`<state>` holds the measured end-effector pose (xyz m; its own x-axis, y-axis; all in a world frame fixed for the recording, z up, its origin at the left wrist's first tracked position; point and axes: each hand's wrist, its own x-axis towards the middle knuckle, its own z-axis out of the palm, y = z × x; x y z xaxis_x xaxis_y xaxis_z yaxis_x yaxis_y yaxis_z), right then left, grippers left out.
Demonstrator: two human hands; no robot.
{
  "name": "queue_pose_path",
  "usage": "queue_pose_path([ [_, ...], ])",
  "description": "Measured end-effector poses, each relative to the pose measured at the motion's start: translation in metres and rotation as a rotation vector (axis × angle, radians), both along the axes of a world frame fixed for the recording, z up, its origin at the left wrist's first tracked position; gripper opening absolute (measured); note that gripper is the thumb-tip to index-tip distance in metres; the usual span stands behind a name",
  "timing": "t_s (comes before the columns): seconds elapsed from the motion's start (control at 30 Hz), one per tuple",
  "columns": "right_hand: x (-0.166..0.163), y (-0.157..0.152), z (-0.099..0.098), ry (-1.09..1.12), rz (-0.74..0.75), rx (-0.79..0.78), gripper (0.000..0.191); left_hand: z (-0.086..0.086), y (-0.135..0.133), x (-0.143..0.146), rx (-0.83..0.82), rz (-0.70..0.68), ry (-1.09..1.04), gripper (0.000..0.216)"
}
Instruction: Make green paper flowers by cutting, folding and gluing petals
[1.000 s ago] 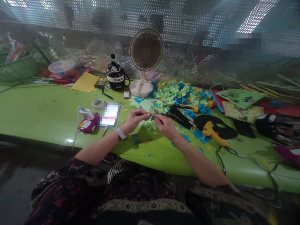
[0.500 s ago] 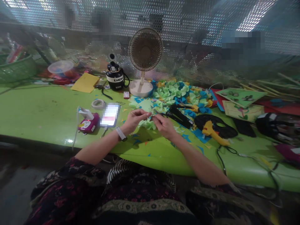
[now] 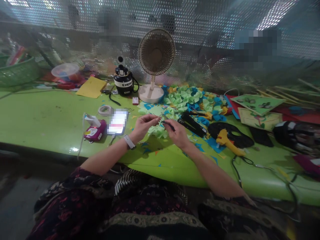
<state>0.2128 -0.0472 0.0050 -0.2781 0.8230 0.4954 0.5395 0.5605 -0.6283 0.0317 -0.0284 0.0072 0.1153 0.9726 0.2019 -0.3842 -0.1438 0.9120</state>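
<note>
My left hand is pinched shut on a small light green paper piece above the green table. My right hand is closed round a thin dark tool whose tip points at that paper. Both hands hover just over a small heap of folded light green paper. A wristwatch with a white band sits on my left wrist. A bigger pile of folded green, blue and yellow paper pieces lies behind the hands.
A small desk fan, a black mug, a phone, a pink gadget and a tape roll stand left of centre. A black stapler, a yellow glue gun with its cord, and printed paper kites lie to the right.
My hands have parted slightly; the dark tool in my right hand now shows more plainly, tilted toward the paper in my left. The view shifted a little.
</note>
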Motion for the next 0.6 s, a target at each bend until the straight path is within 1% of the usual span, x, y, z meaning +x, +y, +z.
queue_pose_path([
  [0.13, -0.0002, -0.0005, 0.0024, 0.009, 0.042, -0.03, 0.026, 0.0003, 0.0011, -0.0009, 0.017, -0.01, 0.005, 0.031],
  [0.27, -0.0003, -0.001, 0.0032, 0.022, 0.06, -0.15, 0.028, 0.0016, 0.001, -0.0011, -0.005, -0.028, 0.002, 0.031],
  [0.33, -0.0008, -0.0014, 0.0026, 0.031, 0.069, -0.181, 0.03, 0.0018, 0.001, -0.0012, -0.005, -0.024, -0.006, 0.033],
  [0.5, -0.0035, -0.0045, -0.0006, 0.03, 0.025, -0.079, 0.032, 0.0016, 0.0005, -0.0015, 0.025, 0.016, -0.005, 0.035],
  [0.6, -0.0042, -0.0057, -0.0017, 0.052, 0.012, -0.073, 0.03, 0.0027, -0.0004, -0.0013, 0.024, 0.01, -0.012, 0.033],
])
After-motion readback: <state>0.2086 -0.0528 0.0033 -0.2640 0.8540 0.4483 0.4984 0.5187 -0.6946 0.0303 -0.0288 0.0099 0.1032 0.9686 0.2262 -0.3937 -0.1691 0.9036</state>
